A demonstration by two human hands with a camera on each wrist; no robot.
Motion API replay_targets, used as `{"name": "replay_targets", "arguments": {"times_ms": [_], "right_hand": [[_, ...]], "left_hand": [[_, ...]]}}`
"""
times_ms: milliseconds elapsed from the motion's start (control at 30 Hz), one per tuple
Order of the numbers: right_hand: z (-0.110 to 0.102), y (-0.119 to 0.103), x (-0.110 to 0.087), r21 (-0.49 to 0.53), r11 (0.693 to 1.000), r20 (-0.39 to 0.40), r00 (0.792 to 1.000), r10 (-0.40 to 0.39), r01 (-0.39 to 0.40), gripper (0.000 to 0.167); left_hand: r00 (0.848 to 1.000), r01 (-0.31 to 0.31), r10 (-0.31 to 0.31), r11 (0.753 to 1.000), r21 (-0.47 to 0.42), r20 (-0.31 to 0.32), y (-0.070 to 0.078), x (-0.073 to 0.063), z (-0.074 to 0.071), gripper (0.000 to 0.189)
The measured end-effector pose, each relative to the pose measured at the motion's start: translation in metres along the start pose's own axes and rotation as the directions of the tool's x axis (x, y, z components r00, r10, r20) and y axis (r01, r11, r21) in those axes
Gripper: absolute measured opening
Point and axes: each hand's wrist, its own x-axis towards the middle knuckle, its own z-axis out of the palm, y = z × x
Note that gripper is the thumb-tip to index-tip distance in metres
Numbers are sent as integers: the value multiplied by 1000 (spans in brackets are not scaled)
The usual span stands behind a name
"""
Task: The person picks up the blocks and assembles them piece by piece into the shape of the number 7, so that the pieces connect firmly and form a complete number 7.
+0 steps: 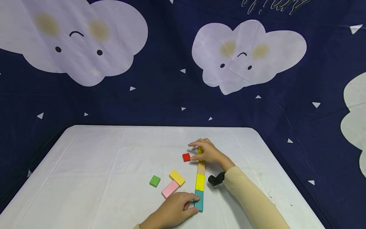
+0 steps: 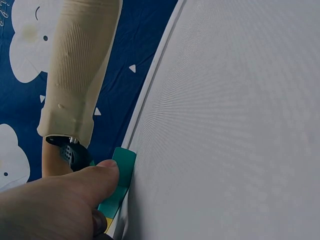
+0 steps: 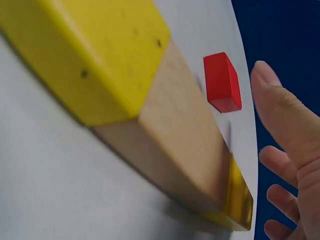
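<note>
A row of blocks runs away from me: teal (image 1: 199,203), bright yellow (image 1: 200,182), plain wood (image 1: 201,168), then darker yellow (image 1: 200,150) at the far end. My left hand (image 1: 175,208) holds the teal block's near end, index finger across its top and thumb at its near left corner. At the far end, my right hand (image 1: 210,153) reaches over the darker yellow block, thumb and fingers spread apart. Its thumb overlaps the right side of a red block (image 1: 186,157) in the head view. The right wrist view shows that red block (image 3: 221,82) standing apart from the row.
Left of the row lie a pink block (image 1: 170,189), an orange-yellow block (image 1: 177,178) touching its corner, and a green block (image 1: 155,181) farther left. A black wrist device (image 1: 216,179) hangs under my right sleeve. Behind the white table (image 1: 94,159) hangs a dark blue cloud-print cloth (image 1: 166,95).
</note>
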Motion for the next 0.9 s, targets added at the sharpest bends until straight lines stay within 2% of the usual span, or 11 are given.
{"name": "replay_targets", "arguments": {"times_ms": [233,500,767,900], "right_hand": [[7,-9,3,-21,998,39,998,-58,59,51],[14,-12,6,-41,998,54,997,-50,53,39],[16,-15,8,-55,998,61,998,-20,23,35],[13,-17,10,-67,997,47,998,-41,45,34]], "left_hand": [[1000,-21,21,1000,21,-12,0,-1,0,38],[1000,4,-4,1000,4,5,1,-1,-1,39],[1000,8,-8,1000,6,11,1,-1,-2,38],[1000,-1,1,1000,11,8,2,-1,-2,38]]}}
